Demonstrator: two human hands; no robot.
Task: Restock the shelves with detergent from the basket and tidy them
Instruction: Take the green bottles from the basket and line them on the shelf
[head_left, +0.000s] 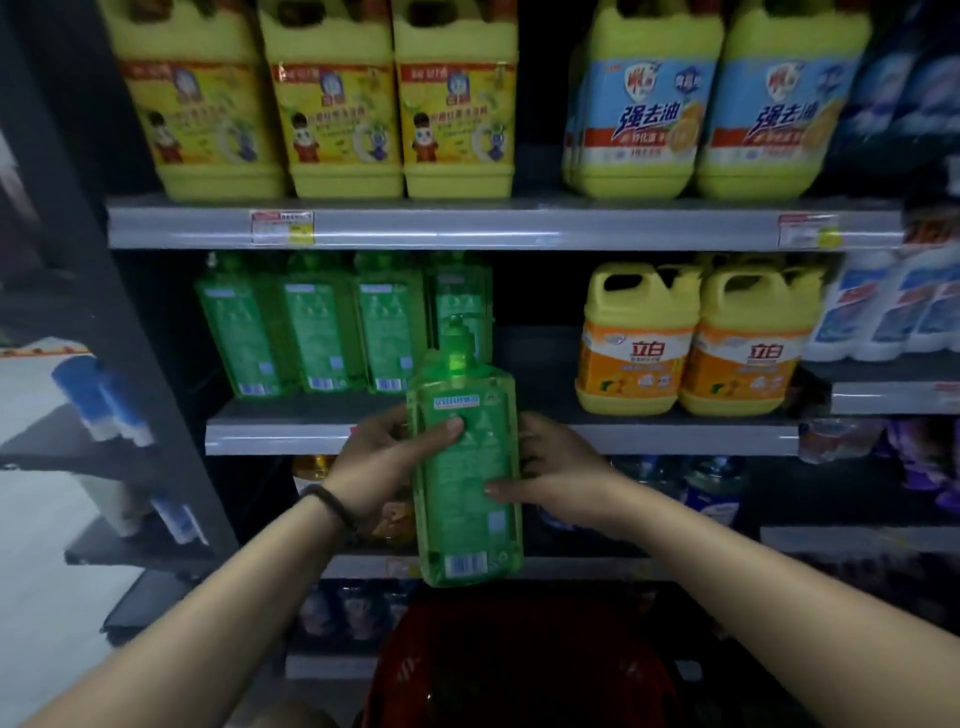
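The left hand (387, 462) grips the green detergent bottle (467, 467) from nine o'clock, thumb across its back label, likely steadying it upright. The right hand (550, 467) clasps it from three o'clock. The bottle hangs above the red basket (519, 670), before the middle shelf (675, 436), where matching green bottles (322, 332) stand at eleven o'clock beside an open gap.

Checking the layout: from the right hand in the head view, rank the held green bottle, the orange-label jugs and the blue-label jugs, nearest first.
1. Green bottle, in the right hand.
2. Orange-label jugs, middle shelf, up right.
3. Blue-label jugs, top shelf.
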